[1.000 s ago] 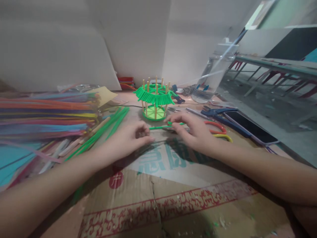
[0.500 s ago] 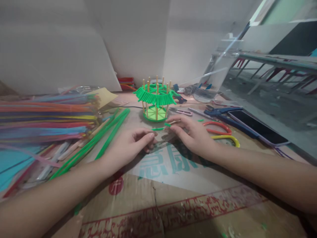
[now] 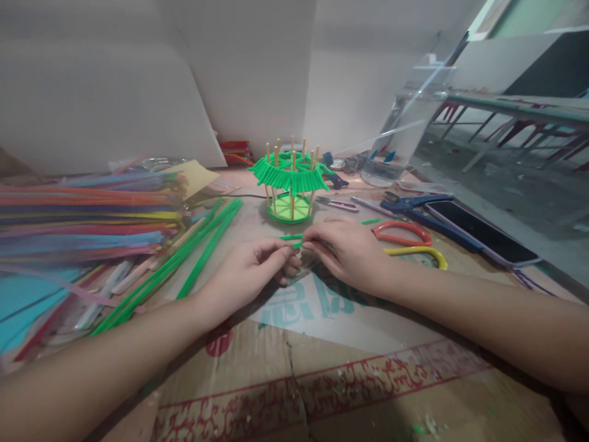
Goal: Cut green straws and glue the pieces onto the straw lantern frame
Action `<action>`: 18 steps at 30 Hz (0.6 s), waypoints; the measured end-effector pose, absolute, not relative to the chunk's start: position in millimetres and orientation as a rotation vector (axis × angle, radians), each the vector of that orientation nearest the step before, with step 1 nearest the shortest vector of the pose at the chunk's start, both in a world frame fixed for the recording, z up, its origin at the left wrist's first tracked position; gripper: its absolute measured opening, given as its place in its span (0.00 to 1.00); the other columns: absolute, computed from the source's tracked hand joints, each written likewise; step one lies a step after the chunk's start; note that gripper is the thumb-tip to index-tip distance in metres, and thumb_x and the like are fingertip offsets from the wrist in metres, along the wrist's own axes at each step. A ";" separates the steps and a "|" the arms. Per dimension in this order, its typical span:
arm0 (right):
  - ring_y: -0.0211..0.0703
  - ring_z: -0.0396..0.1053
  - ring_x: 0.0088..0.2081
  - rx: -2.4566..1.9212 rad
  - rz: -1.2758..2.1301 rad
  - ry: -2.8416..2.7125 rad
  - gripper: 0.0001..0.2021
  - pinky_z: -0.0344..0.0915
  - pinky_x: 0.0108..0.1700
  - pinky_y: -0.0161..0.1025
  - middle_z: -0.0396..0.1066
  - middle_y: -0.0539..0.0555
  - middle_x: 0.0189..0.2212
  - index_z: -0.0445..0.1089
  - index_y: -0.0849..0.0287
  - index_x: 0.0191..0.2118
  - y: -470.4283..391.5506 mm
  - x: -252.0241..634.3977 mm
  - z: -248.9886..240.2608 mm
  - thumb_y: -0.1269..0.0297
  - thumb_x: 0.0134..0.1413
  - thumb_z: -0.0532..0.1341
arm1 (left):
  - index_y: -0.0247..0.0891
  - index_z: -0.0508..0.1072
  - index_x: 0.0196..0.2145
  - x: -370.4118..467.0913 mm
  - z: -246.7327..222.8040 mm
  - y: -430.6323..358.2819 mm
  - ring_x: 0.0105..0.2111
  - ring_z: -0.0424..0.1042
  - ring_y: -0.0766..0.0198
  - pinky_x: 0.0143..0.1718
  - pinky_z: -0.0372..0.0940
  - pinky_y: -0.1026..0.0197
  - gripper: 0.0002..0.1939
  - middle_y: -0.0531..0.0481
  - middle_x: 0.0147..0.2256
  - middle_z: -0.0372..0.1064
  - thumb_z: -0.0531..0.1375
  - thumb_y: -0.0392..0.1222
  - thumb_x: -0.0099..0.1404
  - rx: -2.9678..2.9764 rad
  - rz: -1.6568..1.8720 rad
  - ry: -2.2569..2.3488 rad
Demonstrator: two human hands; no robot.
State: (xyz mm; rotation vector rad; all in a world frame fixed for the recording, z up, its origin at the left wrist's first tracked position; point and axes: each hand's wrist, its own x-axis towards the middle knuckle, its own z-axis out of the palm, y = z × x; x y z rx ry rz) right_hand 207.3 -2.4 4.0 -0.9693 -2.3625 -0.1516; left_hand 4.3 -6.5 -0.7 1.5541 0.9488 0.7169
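My left hand [image 3: 257,267] is closed in a pinch. Its fingertips nearly meet those of my right hand [image 3: 347,252], which is pinched as well. Between them a short green pipe cleaner piece [image 3: 297,245] bridges the small gap; its ends are hidden by the fingers. Just behind the fingertips lies another short green pipe cleaner [image 3: 289,237]. Farther back stands a small round pavilion model [image 3: 291,184], with upright wooden sticks, a fringed green pipe cleaner roof and a pale green base. Neither hand touches it.
On the left lie long green pipe cleaners [image 3: 209,255] and bundles of coloured ones [image 3: 87,212]. To the right are red-and-yellow-handled scissors [image 3: 402,232], blue-handled pliers [image 3: 414,212], a phone [image 3: 481,232] and small snips [image 3: 339,204]. A clear container [image 3: 384,166] stands behind.
My right hand has moved left and slightly down, bringing its green piece to my left fingertips. My left hand has shifted slightly right. The view has tilted a little.
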 end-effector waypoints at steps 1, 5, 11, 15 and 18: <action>0.44 0.68 0.31 -0.966 -0.155 -2.375 0.09 0.59 0.37 0.39 0.74 0.56 0.29 0.71 0.63 0.38 -2.6 206.9 4.7 0.66 0.64 0.54 | 0.34 0.74 0.37 4.7 -0.1 -6.9 0.30 0.73 0.64 0.33 0.69 0.61 0.13 0.47 0.32 0.74 0.55 0.46 0.66 1.546 0.719 0.948; 0.43 0.69 0.31 -1.081 -0.047 -2.367 0.10 0.58 0.34 0.37 0.75 0.56 0.31 0.70 0.61 0.41 -4.2 204.2 7.8 0.65 0.64 0.53 | 0.35 0.74 0.37 4.4 -1.1 -6.1 0.31 0.72 0.64 0.35 0.69 0.61 0.13 0.47 0.33 0.75 0.56 0.47 0.66 1.580 0.721 0.935; 0.43 0.70 0.32 -0.944 -0.037 -2.377 0.09 0.60 0.35 0.37 0.76 0.55 0.32 0.69 0.62 0.42 -5.0 206.5 3.5 0.69 0.63 0.52 | 0.35 0.75 0.34 2.0 -5.8 -4.5 0.33 0.72 0.65 0.38 0.66 0.62 0.12 0.49 0.32 0.75 0.58 0.47 0.65 1.668 0.687 0.915; 0.42 0.71 0.32 -0.906 -0.047 -2.355 0.09 0.61 0.35 0.37 0.76 0.55 0.32 0.70 0.62 0.42 -5.2 208.5 1.9 0.70 0.62 0.53 | 0.35 0.74 0.34 4.0 -5.0 -7.0 0.28 0.70 0.67 0.30 0.64 0.65 0.10 0.50 0.30 0.73 0.59 0.46 0.64 1.522 0.691 0.934; 0.42 0.70 0.31 -0.895 -0.058 -2.355 0.09 0.61 0.34 0.36 0.76 0.55 0.31 0.69 0.61 0.42 -5.7 209.0 2.2 0.70 0.62 0.53 | 0.35 0.72 0.35 5.7 -2.7 -8.8 0.26 0.69 0.68 0.27 0.63 0.66 0.10 0.52 0.26 0.70 0.59 0.45 0.63 1.470 0.700 0.955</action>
